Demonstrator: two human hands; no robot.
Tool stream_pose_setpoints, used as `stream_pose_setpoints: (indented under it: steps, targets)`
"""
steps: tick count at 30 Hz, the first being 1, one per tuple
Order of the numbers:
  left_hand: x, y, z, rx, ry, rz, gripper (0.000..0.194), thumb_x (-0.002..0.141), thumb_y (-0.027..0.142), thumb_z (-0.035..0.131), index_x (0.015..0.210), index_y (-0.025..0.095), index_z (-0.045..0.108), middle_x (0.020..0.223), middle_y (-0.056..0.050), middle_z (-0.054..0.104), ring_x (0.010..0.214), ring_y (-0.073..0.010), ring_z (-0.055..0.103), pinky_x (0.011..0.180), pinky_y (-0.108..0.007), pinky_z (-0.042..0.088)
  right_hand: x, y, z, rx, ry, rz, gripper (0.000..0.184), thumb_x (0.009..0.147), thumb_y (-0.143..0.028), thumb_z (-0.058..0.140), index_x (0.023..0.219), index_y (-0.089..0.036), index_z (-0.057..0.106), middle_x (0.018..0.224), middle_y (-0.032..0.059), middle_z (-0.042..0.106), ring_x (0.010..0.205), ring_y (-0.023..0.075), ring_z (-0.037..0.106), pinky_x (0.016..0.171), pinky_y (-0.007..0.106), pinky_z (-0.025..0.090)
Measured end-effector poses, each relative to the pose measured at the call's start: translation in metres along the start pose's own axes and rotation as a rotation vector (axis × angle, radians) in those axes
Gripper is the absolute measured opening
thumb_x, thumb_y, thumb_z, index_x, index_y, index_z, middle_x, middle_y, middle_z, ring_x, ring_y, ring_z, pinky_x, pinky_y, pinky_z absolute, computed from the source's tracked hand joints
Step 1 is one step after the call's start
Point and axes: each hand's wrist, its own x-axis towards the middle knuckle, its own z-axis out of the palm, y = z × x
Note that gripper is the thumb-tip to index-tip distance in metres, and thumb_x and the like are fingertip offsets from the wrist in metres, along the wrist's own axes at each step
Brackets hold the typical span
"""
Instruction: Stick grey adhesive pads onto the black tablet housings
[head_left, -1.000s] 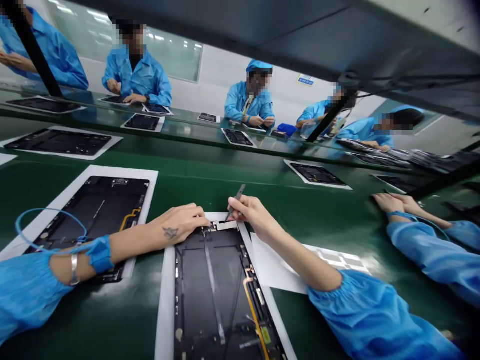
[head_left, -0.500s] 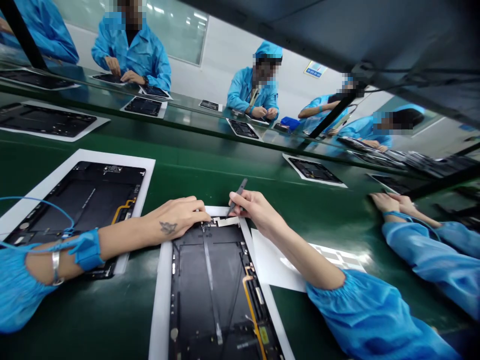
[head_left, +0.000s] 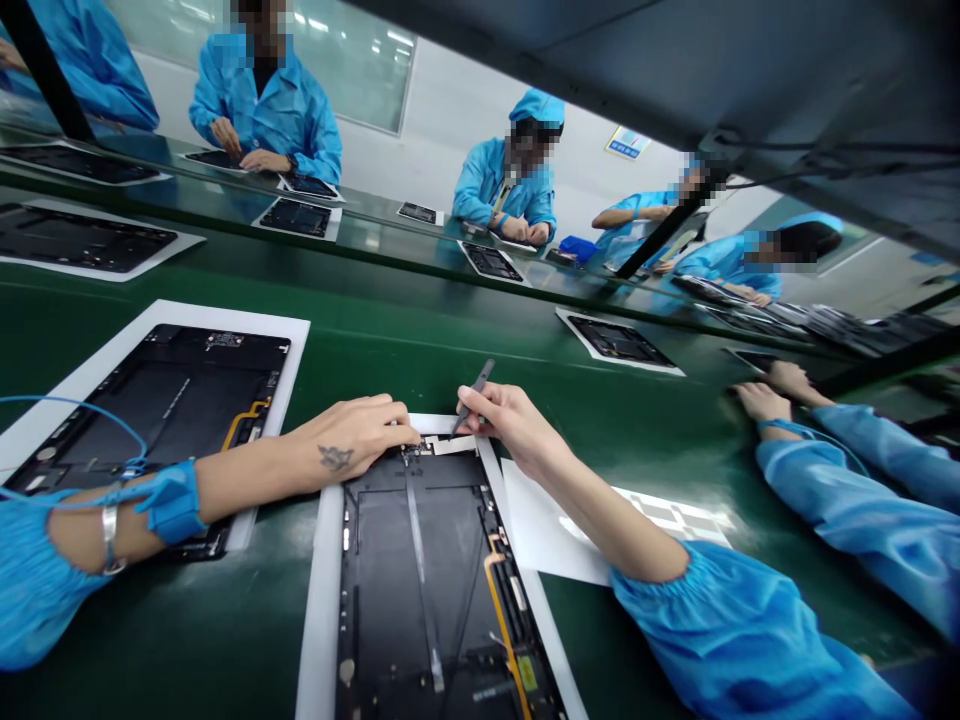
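An opened tablet housing (head_left: 390,560), black inside with an orange flex cable (head_left: 504,615) along its right side, lies on a white sheet (head_left: 316,590) in front of me. My right hand (head_left: 504,415) pinches dark grey tweezers (head_left: 478,388), their tips down at a pale strip (head_left: 454,445) by the housing's top edge. My left hand (head_left: 369,432) lies across the upper left corner, fingers curled together. Its fingertips touch near small parts just left of the strip. Whether they grip anything is hidden.
Another opened tablet (head_left: 157,400) on white paper lies left, partly under my left forearm. A sheet with pale stickers (head_left: 559,530) lies under my right forearm. A co-worker's hands (head_left: 765,400) are at the right. More tablets (head_left: 619,342) and several people line the bench beyond.
My hands and the tweezers hold almost the same position. Tablets on the near lane beyond shift slightly left, those on the farther lane slightly right. The right-hand co-worker's hands move apart.
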Motion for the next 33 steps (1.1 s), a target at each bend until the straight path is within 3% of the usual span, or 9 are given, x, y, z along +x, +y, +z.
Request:
stream_pose_setpoints:
  steps: [9,26,33]
  targets:
    - [-0.0003,-0.0001,0.0011,-0.001,0.000,-0.004,0.040,0.087,-0.002,0.039,0.112,0.022,0.059,0.102,-0.003,0.062,0.086,-0.0179,0.052,0.070,-0.027,0.043,-0.0003,0.0002,0.0004,0.000,-0.002,-0.032,0.054,0.059,-0.067,0.081,0.063,-0.019,0.056,0.051,-0.0048,0.050,0.053,0.0127,0.056,0.063,0.029,0.052]
    - [0.0008,0.0010,0.0005,-0.007,-0.044,-0.031,0.053,0.086,-0.003,0.040,0.126,0.027,0.056,0.106,-0.004,0.059,0.087,-0.0176,0.051,0.066,-0.025,0.041,0.0004,-0.0015,0.0010,-0.023,-0.026,-0.049,0.048,0.066,-0.061,0.078,0.064,-0.020,0.054,0.051,-0.0049,0.051,0.052,0.0116,0.055,0.059,0.027,0.049]
    - [0.0008,0.0005,0.0008,-0.009,-0.064,-0.024,0.058,0.084,-0.005,0.042,0.129,0.028,0.055,0.105,-0.004,0.053,0.086,-0.0179,0.049,0.063,-0.025,0.038,0.0018,0.0047,0.0010,-0.082,-0.035,-0.172,0.047,0.071,-0.064,0.072,0.066,-0.020,0.054,0.052,-0.0049,0.049,0.052,0.0125,0.052,0.057,0.027,0.045]
